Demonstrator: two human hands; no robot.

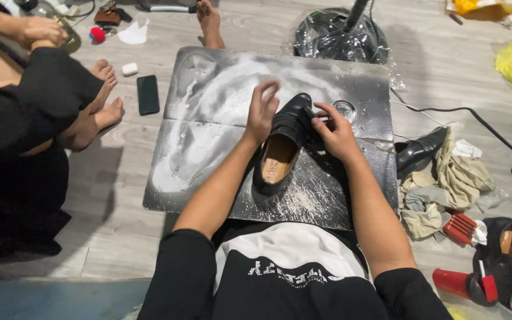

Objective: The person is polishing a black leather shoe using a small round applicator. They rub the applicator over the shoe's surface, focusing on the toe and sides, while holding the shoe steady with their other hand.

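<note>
I had the shoe point(282, 148) between both hands, on the dark board point(208, 118). It lay toe away from me, heel end toward my body, tan insole showing. My right hand point(336, 133) sat on the shoe's right side near the toe, fingers curled against the upper, thumb pointing in toward the strap area. Looked like a hold, but I couldn't tell whether it truly clamped the leather or only pressed on it. My left hand point(262, 109) was at the shoe's upper left, fingers loosely spread and bent, tips just over the vamp; open, gripping nothing that I could see. So the shoe ran from between the two hands back toward me, most of it below and between the wrists.

The board was smeared with white powder, heaviest left of my left hand. A small round lid point(345, 109) lay just beyond my right hand. Right of that hand, off the board: a second black shoe point(419, 151) on a pile of rags point(451, 178). Far left of my left hand: a phone point(147, 95) on the floor and another person's bare feet point(99, 112).
</note>
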